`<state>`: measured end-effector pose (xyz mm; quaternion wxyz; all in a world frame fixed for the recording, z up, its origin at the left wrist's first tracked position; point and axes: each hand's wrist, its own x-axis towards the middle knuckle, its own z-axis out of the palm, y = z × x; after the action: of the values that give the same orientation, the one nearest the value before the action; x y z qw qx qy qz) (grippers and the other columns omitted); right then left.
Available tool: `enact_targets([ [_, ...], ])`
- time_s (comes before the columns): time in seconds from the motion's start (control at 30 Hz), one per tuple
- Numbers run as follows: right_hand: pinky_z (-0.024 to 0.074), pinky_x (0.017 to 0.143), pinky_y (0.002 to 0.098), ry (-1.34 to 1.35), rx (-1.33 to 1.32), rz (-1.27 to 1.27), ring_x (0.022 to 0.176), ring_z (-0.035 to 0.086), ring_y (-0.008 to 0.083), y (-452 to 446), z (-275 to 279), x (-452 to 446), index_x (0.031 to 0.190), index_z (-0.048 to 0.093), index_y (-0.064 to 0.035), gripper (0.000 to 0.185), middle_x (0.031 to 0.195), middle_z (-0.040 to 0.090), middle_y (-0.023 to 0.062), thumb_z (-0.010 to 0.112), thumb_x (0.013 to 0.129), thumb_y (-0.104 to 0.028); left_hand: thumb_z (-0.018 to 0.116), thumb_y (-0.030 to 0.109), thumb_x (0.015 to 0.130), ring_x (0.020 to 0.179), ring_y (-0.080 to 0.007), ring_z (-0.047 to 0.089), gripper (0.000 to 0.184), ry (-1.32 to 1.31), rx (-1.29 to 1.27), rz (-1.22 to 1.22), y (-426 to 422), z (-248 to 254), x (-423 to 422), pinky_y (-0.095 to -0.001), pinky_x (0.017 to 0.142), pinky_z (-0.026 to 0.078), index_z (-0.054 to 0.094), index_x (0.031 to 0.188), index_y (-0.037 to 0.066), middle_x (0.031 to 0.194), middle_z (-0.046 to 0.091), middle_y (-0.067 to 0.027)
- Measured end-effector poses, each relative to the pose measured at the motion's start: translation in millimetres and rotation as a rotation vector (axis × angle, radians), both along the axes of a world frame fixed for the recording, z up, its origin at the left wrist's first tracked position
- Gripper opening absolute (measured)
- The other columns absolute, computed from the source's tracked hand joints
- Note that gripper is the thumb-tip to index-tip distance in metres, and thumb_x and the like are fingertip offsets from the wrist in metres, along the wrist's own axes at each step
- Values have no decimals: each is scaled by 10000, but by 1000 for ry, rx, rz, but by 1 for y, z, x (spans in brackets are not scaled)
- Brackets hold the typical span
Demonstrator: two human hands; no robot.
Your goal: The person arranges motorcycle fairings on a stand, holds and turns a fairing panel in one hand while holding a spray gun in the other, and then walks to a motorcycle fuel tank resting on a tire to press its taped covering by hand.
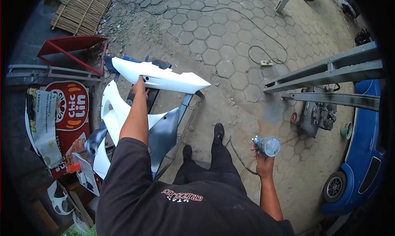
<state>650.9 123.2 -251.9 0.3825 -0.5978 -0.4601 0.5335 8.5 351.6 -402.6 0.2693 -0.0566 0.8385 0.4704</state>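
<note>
My left hand [140, 89] is closed on the lower edge of a long white fairing panel [173, 80], near a small dark hole in it. The panel lies across a metal stand [181, 133]. Below it on the stand are a second white panel [113, 102] with a cut-out and a grey-blue panel [162, 133]. Off to the right, my right hand [263, 162] is wrapped round a spray gun [269, 146] whose round cup faces up. A thin dark hose [236, 153] runs near that hand; where it joins the gun is hidden.
A compressor-like machine [314, 112] and grey metal posts [329, 73] stand at right, beside a blue car [366, 153]. A cable with a socket block [266, 63] crosses the hexagonal paving [226, 34]. Signboards [68, 108] and a red frame [74, 47] line the left.
</note>
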Motion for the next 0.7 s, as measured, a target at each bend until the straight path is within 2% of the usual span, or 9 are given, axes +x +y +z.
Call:
enact_targets([
  [0.07,558,778,325,-25,-19,17,907,717,168,12,-4,9,1285,763,41,325,1132,810,104,535,1054,43,796,336,948,1352,-359,659,660,-7,-3,17,5,-2,-3,-569,1055,593,625,1507,29,1501,651,-184],
  [0.17,497,716,287,-92,93,132,852,648,119,19,-22,22,1401,689,35,302,1142,791,110,538,1170,-89,787,365,1020,1299,-364,696,602,-24,-16,-80,3,-6,-11,-581,1039,614,629,1495,32,1470,677,-179],
  [0.27,523,744,300,-67,97,122,890,680,137,25,-27,24,1402,691,38,303,1148,791,115,549,1153,-58,831,254,1040,1247,-364,755,534,-52,-24,-101,2,7,-10,-545,941,706,669,1449,-48,1446,708,-204],
  [0.4,541,764,304,-111,44,167,930,707,151,24,-34,34,1397,697,38,304,1153,792,117,547,1149,-55,793,156,1072,1167,-378,795,418,-86,-44,-264,0,-11,-43,-521,872,756,680,1414,-55,1370,746,-217],
  [0.5,545,762,307,-100,41,138,943,713,152,23,-35,33,1397,700,37,307,1158,791,116,542,1154,-66,804,154,1065,1177,-394,791,442,-55,-54,-286,3,-13,-47,-536,874,751,671,1415,-82,1367,742,-239],
  [0.53,545,759,309,-98,29,137,946,714,151,20,-34,35,1401,698,38,311,1167,790,118,540,1156,-69,739,202,1126,1188,-391,785,424,-6,-61,-283,4,-5,-35,-575,949,709,653,1436,-75,1354,756,-225],
  [0.57,545,756,311,-94,23,138,949,714,150,19,-35,35,1404,696,39,314,1176,789,120,537,1157,-72,755,216,1119,1180,-386,783,441,35,-74,-259,7,7,-23,-562,914,713,658,1428,-83,1359,753,-222],
  [0.7,530,732,290,-14,8,45,937,703,138,20,-30,26,1446,674,24,326,1185,777,105,543,1197,-140,756,200,1109,1149,-387,791,457,41,31,-303,1,5,-21,-556,912,714,608,1420,-101,1314,749,-246],
])
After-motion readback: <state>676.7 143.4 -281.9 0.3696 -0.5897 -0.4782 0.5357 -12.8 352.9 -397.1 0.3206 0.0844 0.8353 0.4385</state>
